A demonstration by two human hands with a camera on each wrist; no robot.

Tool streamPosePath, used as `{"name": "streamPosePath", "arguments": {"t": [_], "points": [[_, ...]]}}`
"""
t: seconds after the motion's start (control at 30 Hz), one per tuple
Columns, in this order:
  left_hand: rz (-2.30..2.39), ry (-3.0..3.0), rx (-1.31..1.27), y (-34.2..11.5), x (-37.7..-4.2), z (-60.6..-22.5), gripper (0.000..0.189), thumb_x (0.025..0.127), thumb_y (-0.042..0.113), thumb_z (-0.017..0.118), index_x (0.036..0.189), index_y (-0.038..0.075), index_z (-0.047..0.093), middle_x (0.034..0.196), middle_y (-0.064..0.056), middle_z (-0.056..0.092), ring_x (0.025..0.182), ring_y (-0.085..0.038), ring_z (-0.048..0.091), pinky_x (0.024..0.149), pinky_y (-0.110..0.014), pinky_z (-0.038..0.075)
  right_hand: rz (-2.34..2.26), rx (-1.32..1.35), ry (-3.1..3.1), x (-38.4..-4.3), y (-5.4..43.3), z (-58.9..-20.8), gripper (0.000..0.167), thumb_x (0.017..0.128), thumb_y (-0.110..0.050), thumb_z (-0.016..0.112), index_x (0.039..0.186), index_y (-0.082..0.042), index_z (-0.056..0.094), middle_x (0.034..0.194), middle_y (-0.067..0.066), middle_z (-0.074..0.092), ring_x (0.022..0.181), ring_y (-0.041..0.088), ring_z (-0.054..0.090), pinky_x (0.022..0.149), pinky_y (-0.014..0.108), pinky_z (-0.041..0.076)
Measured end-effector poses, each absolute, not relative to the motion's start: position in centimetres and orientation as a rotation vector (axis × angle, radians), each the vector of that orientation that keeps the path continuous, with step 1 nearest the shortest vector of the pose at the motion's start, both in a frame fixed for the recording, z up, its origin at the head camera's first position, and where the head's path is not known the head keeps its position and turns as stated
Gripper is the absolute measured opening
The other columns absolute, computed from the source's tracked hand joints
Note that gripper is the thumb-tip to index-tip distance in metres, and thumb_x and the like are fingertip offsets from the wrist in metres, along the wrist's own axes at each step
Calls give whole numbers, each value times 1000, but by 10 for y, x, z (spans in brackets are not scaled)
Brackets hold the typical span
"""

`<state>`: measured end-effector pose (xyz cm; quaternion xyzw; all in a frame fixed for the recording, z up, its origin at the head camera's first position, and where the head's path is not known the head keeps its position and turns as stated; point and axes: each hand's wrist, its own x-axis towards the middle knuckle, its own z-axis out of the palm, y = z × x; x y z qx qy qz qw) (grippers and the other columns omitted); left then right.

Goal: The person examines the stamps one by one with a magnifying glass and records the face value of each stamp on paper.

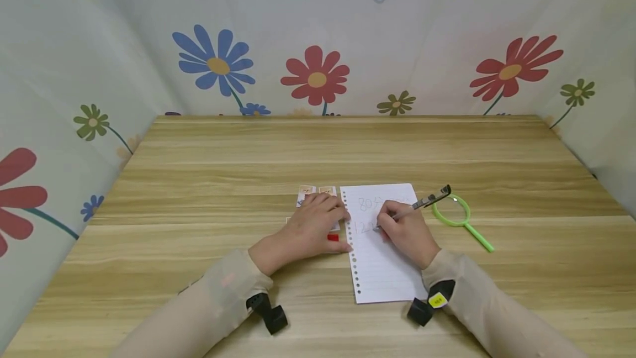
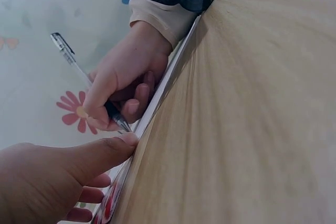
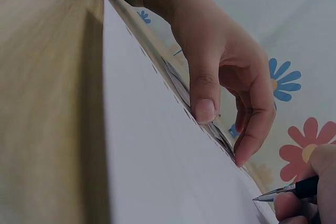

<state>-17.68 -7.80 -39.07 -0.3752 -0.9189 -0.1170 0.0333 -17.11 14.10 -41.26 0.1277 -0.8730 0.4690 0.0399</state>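
A lined sheet of paper (image 1: 385,278) with punched holes down its left side lies on the table. My right hand (image 1: 408,236) pinches a pen (image 1: 431,198), its tip at the sheet beside faint handwritten figures. Higher on the sheet, more writing is partly hidden by that hand. My left hand (image 1: 310,228) rests with thumb and fingertips at the punched edge, the thumb touching it in the right wrist view. Small printed cards (image 1: 326,190) lie partly under the left hand, and a small red piece (image 1: 333,237) shows between thumb and fingers.
A green magnifying glass (image 1: 479,236) lies right of the sheet, close to the right hand. The wooden table (image 1: 223,181) ends at a flower-printed curtain (image 1: 318,15) behind and at both sides. Black cameras (image 1: 268,314) are strapped to both wrists.
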Motion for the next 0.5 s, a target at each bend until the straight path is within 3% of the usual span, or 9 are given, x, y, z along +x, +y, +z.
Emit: {"name": "streamPosePath", "arguments": {"t": [0.2, 0.5], "points": [[-356, -2804, -1160, -79, -179, -395, 53, 75, 53, 73, 109, 14, 64, 113, 0, 55, 112, -20, 46, 102, -40, 30, 1546, 425, -2652, -174, 141, -414, 16, 87, -5, 57, 72, -7, 59, 56, 0, 55, 57, 15, 52, 53, 23, 38], [-365, -2789, -1168, -79, -180, -397, 53, 74, 53, 73, 108, 13, 65, 112, -1, 56, 111, -21, 47, 102, -39, 30, 1727, 322, -2637, -175, 147, -412, 14, 93, -9, 54, 83, -1, 58, 61, 10, 55, 43, 16, 46, 37, 26, 39]]}}
